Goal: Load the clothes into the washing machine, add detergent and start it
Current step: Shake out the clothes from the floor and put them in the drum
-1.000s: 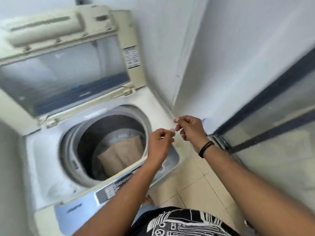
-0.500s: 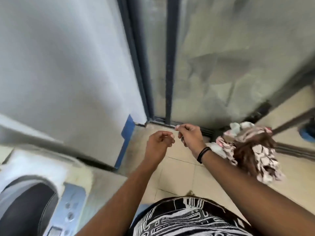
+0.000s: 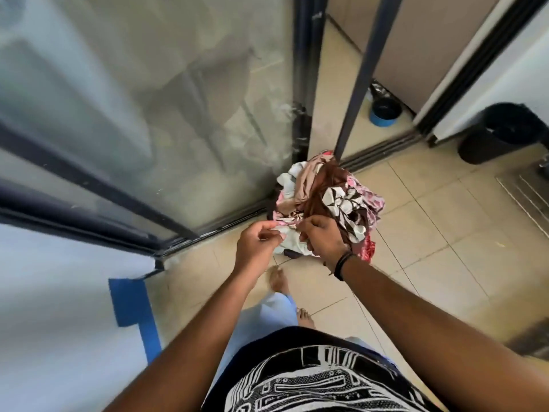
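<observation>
Two hands hang above a heap of clothes (image 3: 326, 200) on the tiled floor (image 3: 445, 227), against the glass door (image 3: 178, 114): pink, brown and white prints, crumpled. Left hand (image 3: 257, 245) and right hand (image 3: 325, 239) have curled fingers; whether they pinch anything is unclear. The heap's near edge is hidden.

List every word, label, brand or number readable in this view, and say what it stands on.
None can be read.
Shirt: a white line pattern on black, no legible letters.
Pile of clothes: floral prints only.
Blue tape on the wall: blank.
</observation>
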Action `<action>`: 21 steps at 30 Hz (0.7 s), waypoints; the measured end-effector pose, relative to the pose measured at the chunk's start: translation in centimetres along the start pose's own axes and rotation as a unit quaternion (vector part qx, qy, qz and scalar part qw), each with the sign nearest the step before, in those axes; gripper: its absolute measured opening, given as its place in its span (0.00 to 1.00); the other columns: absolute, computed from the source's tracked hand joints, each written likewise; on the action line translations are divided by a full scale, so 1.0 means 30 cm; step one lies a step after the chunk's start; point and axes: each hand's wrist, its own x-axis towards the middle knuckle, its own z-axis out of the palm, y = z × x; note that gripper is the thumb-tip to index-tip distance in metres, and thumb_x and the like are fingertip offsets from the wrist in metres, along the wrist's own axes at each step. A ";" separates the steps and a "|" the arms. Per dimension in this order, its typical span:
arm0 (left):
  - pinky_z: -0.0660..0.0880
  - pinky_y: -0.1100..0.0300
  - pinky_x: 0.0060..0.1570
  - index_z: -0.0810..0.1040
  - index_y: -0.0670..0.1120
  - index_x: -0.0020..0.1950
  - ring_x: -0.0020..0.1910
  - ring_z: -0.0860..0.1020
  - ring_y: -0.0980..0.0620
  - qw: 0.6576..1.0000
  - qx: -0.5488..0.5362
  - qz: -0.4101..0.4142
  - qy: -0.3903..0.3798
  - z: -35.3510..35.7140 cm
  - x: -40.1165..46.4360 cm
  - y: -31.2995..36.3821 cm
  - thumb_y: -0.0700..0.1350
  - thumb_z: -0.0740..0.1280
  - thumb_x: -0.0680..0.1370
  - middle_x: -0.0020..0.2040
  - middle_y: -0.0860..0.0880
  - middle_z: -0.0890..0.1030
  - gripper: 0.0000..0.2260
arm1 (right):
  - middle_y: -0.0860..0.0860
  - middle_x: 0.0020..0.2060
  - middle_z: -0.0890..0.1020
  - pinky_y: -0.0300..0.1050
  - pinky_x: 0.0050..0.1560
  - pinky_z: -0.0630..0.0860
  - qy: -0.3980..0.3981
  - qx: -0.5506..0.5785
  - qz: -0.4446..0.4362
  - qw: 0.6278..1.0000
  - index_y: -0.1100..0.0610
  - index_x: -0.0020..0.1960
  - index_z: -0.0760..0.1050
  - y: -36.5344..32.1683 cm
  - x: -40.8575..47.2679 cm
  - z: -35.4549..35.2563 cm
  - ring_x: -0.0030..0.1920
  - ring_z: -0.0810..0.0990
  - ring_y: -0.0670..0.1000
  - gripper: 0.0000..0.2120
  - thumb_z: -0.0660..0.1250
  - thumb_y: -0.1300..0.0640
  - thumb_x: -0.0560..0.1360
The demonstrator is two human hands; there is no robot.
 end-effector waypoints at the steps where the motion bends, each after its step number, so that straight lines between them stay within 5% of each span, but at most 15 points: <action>1: 0.78 0.57 0.47 0.82 0.55 0.54 0.45 0.82 0.58 1.000 0.017 -0.004 -0.011 0.025 0.043 0.018 0.45 0.74 0.74 0.46 0.55 0.85 0.10 | 0.53 0.29 0.79 0.34 0.20 0.63 0.008 -0.005 0.005 1.000 0.56 0.36 0.77 -0.002 0.026 -0.026 0.21 0.68 0.45 0.10 0.68 0.58 0.76; 5: 0.79 0.51 0.53 0.79 0.54 0.63 0.51 0.83 0.50 0.996 0.056 -0.003 -0.073 0.137 0.228 0.075 0.49 0.74 0.75 0.51 0.52 0.85 0.17 | 0.53 0.29 0.80 0.37 0.25 0.70 0.038 -0.019 0.013 0.999 0.56 0.38 0.78 -0.025 0.133 -0.121 0.22 0.73 0.46 0.08 0.67 0.60 0.76; 8: 0.78 0.54 0.55 0.75 0.52 0.69 0.48 0.82 0.54 0.989 0.080 0.003 -0.127 0.236 0.367 0.113 0.48 0.75 0.75 0.46 0.58 0.82 0.23 | 0.52 0.30 0.81 0.45 0.32 0.75 0.069 -0.045 0.032 0.996 0.54 0.40 0.79 -0.049 0.218 -0.188 0.27 0.76 0.51 0.07 0.68 0.59 0.76; 12: 0.77 0.59 0.52 0.73 0.52 0.71 0.48 0.82 0.54 0.972 0.139 0.010 -0.190 0.362 0.522 0.137 0.48 0.75 0.74 0.46 0.56 0.83 0.26 | 0.50 0.31 0.82 0.42 0.31 0.76 0.102 -0.080 0.063 0.990 0.53 0.43 0.79 -0.054 0.341 -0.268 0.28 0.78 0.50 0.03 0.68 0.56 0.75; 16: 0.76 0.54 0.60 0.74 0.49 0.71 0.59 0.80 0.48 0.939 0.233 0.017 -0.251 0.466 0.640 0.118 0.48 0.76 0.74 0.59 0.45 0.82 0.26 | 0.52 0.46 0.83 0.43 0.43 0.72 0.113 -0.159 0.082 0.977 0.53 0.54 0.78 -0.025 0.476 -0.342 0.46 0.81 0.54 0.10 0.68 0.51 0.74; 21: 0.72 0.60 0.53 0.75 0.49 0.71 0.61 0.79 0.47 0.897 0.324 0.013 -0.302 0.583 0.737 0.058 0.49 0.76 0.73 0.64 0.44 0.81 0.27 | 0.56 0.57 0.81 0.43 0.49 0.71 0.090 -0.207 0.121 0.967 0.57 0.63 0.74 0.117 0.665 -0.395 0.57 0.79 0.59 0.19 0.69 0.52 0.75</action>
